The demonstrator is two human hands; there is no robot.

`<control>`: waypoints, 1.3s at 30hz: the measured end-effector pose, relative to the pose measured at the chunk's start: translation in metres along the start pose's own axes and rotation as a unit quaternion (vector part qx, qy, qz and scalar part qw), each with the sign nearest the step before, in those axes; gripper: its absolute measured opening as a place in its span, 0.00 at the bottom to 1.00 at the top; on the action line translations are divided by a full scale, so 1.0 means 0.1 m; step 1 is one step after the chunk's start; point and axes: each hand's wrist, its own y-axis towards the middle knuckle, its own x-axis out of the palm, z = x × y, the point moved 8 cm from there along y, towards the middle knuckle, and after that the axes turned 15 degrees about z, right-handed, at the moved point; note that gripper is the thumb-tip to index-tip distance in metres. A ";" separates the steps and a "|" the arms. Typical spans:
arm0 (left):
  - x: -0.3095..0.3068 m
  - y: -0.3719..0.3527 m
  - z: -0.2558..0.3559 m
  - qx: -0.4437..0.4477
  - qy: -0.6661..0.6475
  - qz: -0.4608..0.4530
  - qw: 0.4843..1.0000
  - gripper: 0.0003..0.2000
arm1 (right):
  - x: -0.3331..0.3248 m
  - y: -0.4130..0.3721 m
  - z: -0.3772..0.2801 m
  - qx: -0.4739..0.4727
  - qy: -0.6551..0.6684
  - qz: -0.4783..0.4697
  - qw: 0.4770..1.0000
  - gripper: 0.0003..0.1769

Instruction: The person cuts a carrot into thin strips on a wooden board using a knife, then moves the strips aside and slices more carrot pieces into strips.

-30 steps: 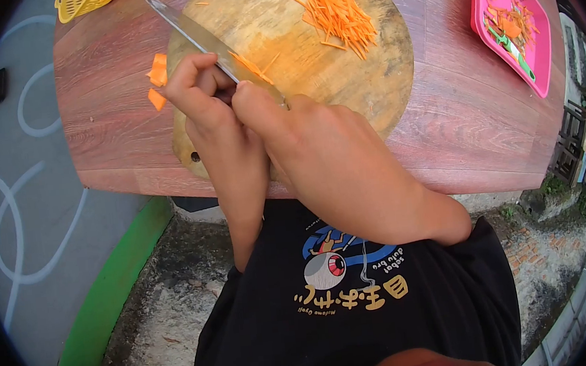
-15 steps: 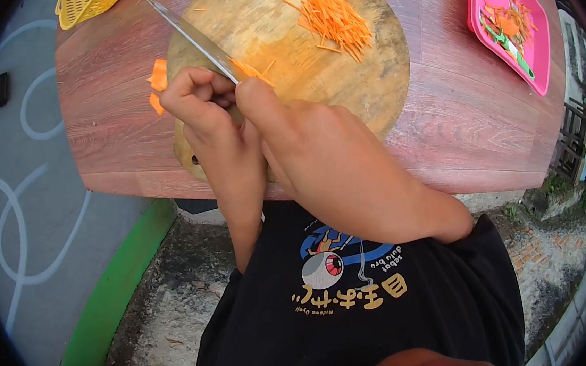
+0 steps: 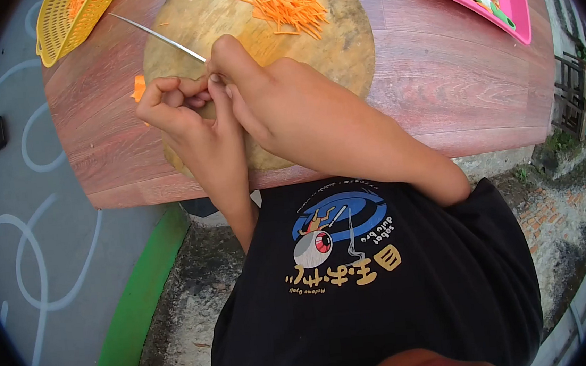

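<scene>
My right hand is closed around the handle of a knife, whose blade points to the upper left over the round wooden cutting board. Close against it, my left hand has its fingers curled by the base of the blade; whatever they may pinch is hidden. A heap of carrot strips lies on the far part of the board. Beyond my left fingers, an orange carrot piece shows at the board's left edge, partly covered.
A yellow perforated basket holding carrot shreds stands at the table's far left. On the right, a pink tray contains carrot peelings and a green-handled peeler. The wooden table's near edge runs just before my body.
The view has shifted, so the board and tray appear higher and further left, and more of the basket shows. The knife blade now looks narrower, turned edge-on, and my hands are closer together.
</scene>
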 end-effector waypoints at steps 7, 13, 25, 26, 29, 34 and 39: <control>0.00 0.01 0.01 -0.048 0.051 -0.012 0.997 0.22 | -0.16 0.02 0.08 0.070 0.012 0.032 0.997 0.14; -0.01 0.02 0.06 -0.014 0.015 0.003 1.000 0.19 | -0.14 -0.02 0.01 0.044 0.017 0.010 0.999 0.14; 0.13 0.10 0.30 0.124 0.063 -0.011 0.990 0.22 | -0.57 -0.07 -0.18 0.067 0.075 0.104 0.990 0.17; 0.21 0.10 0.31 0.109 0.033 -0.033 0.993 0.22 | -0.61 -0.08 -0.16 0.072 0.078 0.111 0.988 0.17; 0.32 0.09 0.32 0.026 -0.058 -0.087 0.994 0.22 | -0.70 -0.09 -0.15 0.090 0.069 0.110 0.987 0.17; 0.26 0.12 0.26 -0.123 -0.177 -0.142 0.966 0.19 | -0.81 -0.18 -0.10 0.029 -0.055 0.036 0.997 0.19; -0.29 0.29 0.24 -0.070 -0.189 0.011 0.979 0.15 | -0.86 -0.31 -0.04 -0.178 -0.193 -0.106 0.959 0.18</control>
